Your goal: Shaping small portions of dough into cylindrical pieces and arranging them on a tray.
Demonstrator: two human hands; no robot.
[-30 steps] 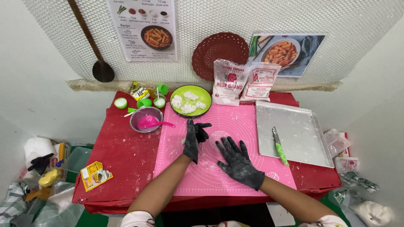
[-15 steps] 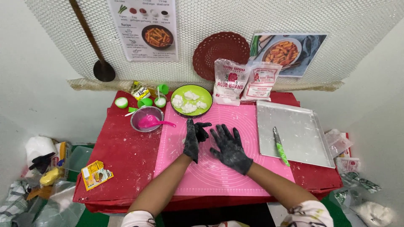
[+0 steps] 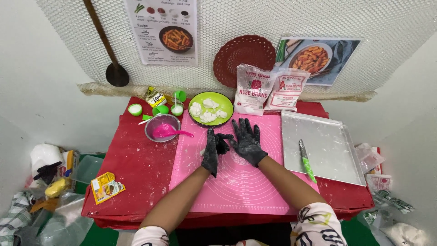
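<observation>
- Far left of the red surface [image 3: 132,177]: a small yellow packet [image 3: 105,186] lies flat, well apart from the work.
- Metal bowl [image 3: 160,127]: holds a pink scoop [image 3: 167,131] with its handle pointing right; small green cups [image 3: 160,109] stand just behind it.
- Green plate [image 3: 211,119]: holds several white dough lumps [image 3: 207,111]; they look soft, light and tacky, likely to deform if pinched, so best lifted from beneath with cupped fingers.
- Pink mat [image 3: 236,182]: dusted with white; both gloved hands are at its upper middle, just below the plate.
- Left hand [image 3: 211,148]: black glove, set on edge, fingers partly curled against the right; whether a small piece sits inside the grip I cannot tell.
- Right hand [image 3: 247,140]: black glove, fingers spread, grip open, palm down, touching the left.
- Two flour bags [image 3: 268,89] lean on the wall behind.
- Metal tray [image 3: 327,141]: empty; a green-handled knife [image 3: 307,161] lies on its near left edge.
</observation>
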